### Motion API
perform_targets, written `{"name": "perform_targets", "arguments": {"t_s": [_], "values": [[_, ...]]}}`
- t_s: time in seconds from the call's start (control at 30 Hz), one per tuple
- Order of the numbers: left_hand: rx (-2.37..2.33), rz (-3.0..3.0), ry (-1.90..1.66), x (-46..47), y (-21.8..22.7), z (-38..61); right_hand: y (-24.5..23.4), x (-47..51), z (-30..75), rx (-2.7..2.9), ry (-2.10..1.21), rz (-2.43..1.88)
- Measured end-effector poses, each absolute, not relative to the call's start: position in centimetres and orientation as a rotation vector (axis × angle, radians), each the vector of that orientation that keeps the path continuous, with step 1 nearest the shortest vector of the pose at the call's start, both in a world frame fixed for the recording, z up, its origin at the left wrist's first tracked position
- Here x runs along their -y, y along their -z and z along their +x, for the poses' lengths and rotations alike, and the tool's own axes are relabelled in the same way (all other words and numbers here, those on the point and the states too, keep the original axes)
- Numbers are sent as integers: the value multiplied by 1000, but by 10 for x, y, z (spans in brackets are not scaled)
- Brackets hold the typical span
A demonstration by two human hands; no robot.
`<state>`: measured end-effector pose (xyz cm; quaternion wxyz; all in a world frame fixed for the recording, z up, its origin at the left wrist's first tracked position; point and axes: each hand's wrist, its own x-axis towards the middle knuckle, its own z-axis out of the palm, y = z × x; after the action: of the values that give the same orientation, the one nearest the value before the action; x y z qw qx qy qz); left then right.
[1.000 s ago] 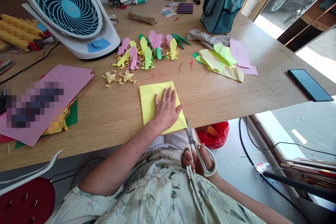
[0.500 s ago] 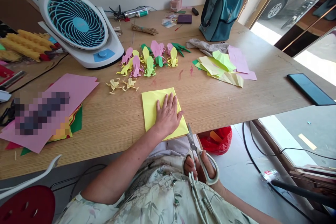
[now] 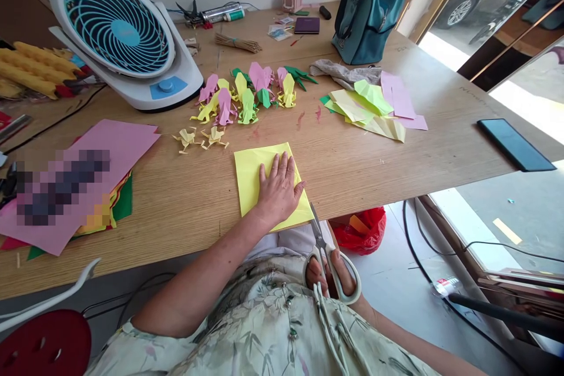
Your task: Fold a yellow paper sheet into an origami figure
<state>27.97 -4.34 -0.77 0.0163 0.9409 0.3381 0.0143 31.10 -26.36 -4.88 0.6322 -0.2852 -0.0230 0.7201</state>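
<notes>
My left hand (image 3: 278, 191) lies flat with its fingers stretched out on a yellow sheet of paper (image 3: 249, 173) at the table's front edge. In my right hand (image 3: 337, 276) is a pair of scissors (image 3: 318, 235) with white handles, thumb and fingers through the loops. The blades point up towards the paper's lower right corner, with a tip at or beside its edge; I cannot tell whether it touches. Folded paper figures (image 3: 247, 107) in pink, yellow and green stand beyond the sheet, and two small cream ones (image 3: 215, 136) are nearer.
A fan (image 3: 127, 35) stands back left, above a stack of coloured paper (image 3: 118, 141). Paper scraps (image 3: 374, 106), a teal bag (image 3: 368, 20) and a phone (image 3: 515, 144) lie to the right. Below the table edge sits a red plastic bag (image 3: 370, 232).
The whole view has shifted slightly, so things appear a little further left and up. The scissors' blades look closer together than before. My left hand stays flat on the yellow paper.
</notes>
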Motion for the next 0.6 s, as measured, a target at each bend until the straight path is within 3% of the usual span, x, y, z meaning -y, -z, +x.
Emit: {"name": "perform_targets", "arguments": {"t_s": [0.6], "values": [[-1048, 2974, -42, 52, 8, 276, 56, 255, 310, 58, -1618, -635]]}}
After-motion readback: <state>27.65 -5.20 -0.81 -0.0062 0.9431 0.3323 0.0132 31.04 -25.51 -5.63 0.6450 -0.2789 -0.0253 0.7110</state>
